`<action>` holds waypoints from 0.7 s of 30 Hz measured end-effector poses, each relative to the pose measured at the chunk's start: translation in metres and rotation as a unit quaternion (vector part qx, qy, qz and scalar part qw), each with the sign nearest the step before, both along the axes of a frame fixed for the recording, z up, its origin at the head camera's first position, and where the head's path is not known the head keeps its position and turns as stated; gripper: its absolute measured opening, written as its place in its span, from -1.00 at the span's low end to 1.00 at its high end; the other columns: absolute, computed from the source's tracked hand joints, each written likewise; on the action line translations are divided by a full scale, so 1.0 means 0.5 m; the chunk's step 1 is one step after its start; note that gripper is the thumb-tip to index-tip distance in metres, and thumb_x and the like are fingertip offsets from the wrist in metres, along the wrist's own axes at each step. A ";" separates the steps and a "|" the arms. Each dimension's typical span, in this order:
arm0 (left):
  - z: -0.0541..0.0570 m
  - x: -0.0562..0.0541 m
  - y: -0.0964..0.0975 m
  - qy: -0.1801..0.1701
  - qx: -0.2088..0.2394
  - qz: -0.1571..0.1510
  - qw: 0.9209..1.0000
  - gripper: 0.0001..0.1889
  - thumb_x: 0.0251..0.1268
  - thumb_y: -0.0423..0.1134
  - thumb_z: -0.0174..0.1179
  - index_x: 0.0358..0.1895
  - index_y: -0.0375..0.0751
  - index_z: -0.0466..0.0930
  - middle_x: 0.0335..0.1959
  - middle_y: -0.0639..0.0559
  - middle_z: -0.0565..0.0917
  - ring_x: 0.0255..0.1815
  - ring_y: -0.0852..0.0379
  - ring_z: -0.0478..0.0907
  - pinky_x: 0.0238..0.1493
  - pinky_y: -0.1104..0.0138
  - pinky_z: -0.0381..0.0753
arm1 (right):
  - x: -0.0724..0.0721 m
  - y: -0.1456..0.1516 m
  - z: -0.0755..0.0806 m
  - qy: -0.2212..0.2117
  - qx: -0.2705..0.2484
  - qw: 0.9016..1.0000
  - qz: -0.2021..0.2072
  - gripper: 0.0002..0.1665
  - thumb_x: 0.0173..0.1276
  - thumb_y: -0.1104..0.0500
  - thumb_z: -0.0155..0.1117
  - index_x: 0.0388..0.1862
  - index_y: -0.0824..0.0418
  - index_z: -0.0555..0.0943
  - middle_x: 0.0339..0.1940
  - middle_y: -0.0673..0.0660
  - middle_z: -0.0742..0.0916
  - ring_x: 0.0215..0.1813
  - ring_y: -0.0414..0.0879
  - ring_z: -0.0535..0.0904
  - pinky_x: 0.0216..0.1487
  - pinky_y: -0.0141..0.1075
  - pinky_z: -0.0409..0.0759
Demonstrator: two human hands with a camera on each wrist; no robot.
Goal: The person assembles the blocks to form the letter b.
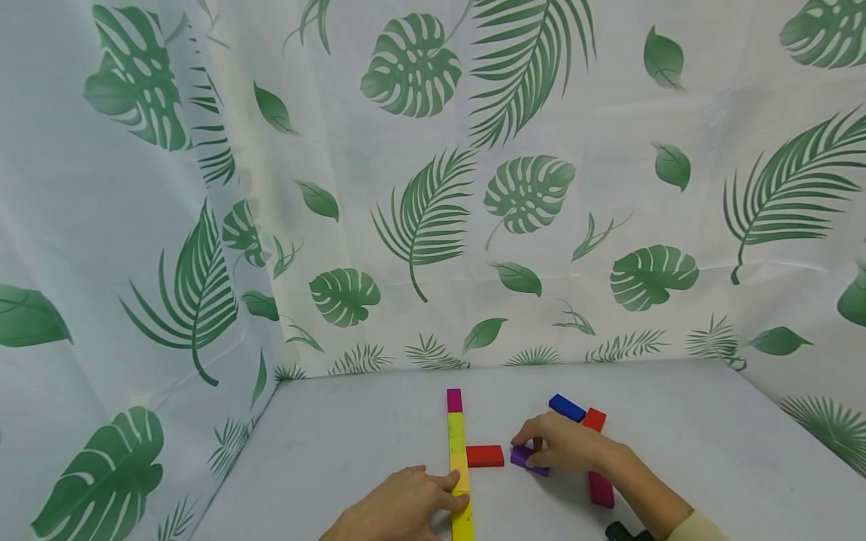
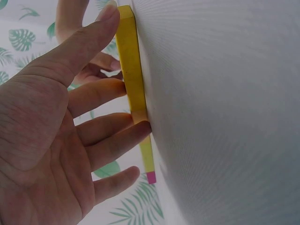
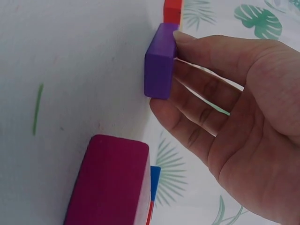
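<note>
A straight row of blocks runs away from me in the head view: a yellow block (image 1: pixel 462 526) nearest, an orange-yellow block (image 1: pixel 459 460), a lime block (image 1: pixel 456 432) and a magenta block (image 1: pixel 455 400) at the far end. My left hand (image 1: pixel 399 502) rests its thumb and fairly straight fingers on the near yellow part. A red block (image 1: pixel 485 456) lies crosswise against the row's right side. To its right, my right hand (image 1: pixel 564 443) pinches a purple block (image 3: pixel 159 70) between thumb and fingers, close over the table, with a small gap from the red block.
Behind my right hand lie a blue block (image 1: pixel 567 407) and another red block (image 1: pixel 594 419). A dark magenta block (image 1: pixel 601 490) lies by the right forearm, near a black object (image 1: pixel 619 532) at the bottom edge. A leaf-patterned curtain (image 1: pixel 433 323) borders the white table (image 1: pixel 338 428).
</note>
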State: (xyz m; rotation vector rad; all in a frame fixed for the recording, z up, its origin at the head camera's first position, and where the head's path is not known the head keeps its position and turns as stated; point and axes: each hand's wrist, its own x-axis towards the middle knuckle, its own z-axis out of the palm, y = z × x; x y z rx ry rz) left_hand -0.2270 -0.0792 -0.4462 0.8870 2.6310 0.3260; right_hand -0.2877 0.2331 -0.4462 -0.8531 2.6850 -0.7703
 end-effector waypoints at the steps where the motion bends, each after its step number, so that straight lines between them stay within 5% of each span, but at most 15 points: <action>1: 0.000 0.000 0.000 -0.001 0.000 0.001 1.000 -0.38 0.06 0.24 0.53 0.28 0.53 0.62 0.37 0.42 0.57 0.30 0.08 0.59 0.37 -0.11 0.57 | 0.000 -0.001 0.001 -0.001 -0.001 1.000 0.001 -0.62 0.32 0.19 0.52 0.12 0.10 0.79 -0.06 -0.08 0.81 -0.20 -0.32 0.59 -0.13 -0.44 0.69; 21: 0.000 -0.005 -0.002 -0.012 0.000 0.000 1.000 -0.39 0.07 0.24 0.51 0.27 0.56 0.61 0.37 0.45 0.56 0.28 0.22 0.60 0.41 -0.12 0.53 | 0.000 -0.011 -0.001 -0.001 0.003 1.000 0.008 -0.61 0.32 0.19 0.52 0.13 0.05 0.78 -0.05 -0.11 0.82 -0.17 -0.32 0.61 -0.12 -0.44 0.70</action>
